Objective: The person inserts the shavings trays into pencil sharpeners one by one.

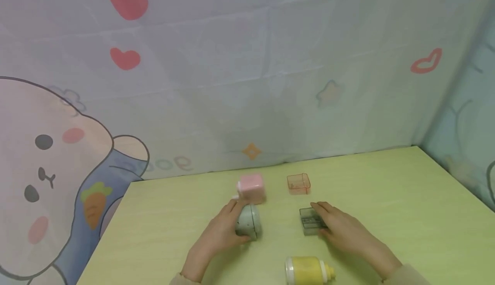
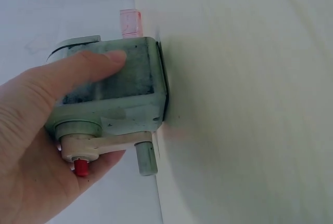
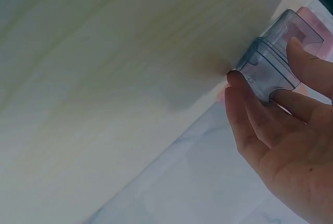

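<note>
My left hand (image 1: pixel 218 231) grips a pale green crank pencil sharpener (image 1: pixel 249 222). In the left wrist view the thumb lies over a dark panel on the sharpener (image 2: pixel 114 110), and its crank arm with a green knob (image 2: pixel 146 159) faces the camera beside a red tip (image 2: pixel 81 167). To the right, my right hand (image 1: pixel 344 229) holds a see-through grey shavings drawer (image 1: pixel 309 221) between thumb and fingers. The right wrist view shows that drawer (image 3: pixel 268 68) as clear plastic with a divider across it.
Behind the green sharpener stands a pink sharpener (image 1: pixel 252 188). A see-through reddish drawer (image 1: pixel 298 184) sits farther back between the hands. A yellow sharpener (image 1: pixel 307 271) lies at the front edge of view. A printed cloth (image 1: pixel 232 83) hangs behind the table (image 1: pixel 386 190).
</note>
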Tool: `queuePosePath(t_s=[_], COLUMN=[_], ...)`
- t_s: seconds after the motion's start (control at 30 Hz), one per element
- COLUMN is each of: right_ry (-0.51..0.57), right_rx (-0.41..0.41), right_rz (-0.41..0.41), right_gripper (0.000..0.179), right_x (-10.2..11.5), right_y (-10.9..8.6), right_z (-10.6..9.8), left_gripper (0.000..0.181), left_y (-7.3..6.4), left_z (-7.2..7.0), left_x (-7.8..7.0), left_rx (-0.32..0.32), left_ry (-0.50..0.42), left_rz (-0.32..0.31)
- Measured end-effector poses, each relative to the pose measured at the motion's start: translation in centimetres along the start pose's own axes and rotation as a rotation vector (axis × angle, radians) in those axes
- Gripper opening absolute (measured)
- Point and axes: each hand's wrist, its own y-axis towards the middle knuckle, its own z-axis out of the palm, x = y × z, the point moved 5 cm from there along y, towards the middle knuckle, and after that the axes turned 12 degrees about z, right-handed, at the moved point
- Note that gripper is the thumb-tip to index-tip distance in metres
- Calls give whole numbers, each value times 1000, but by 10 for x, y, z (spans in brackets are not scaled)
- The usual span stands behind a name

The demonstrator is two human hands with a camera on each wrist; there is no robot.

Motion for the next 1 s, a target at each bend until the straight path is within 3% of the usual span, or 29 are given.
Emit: queuePosePath(t_s=[0.7, 1.0], right_ry=[24, 45], right_rx=[16, 44], right_rz=[28, 42], right_gripper=[56, 57], right_x=[8, 14], right_y=[11, 12], right_z=[2, 3], left_gripper=[88, 92], left_y=[9, 14], left_z=[6, 10], left_x=[-9, -15], left_rx=[-34, -21], left_ry=[10, -29], left_rz=[92, 72])
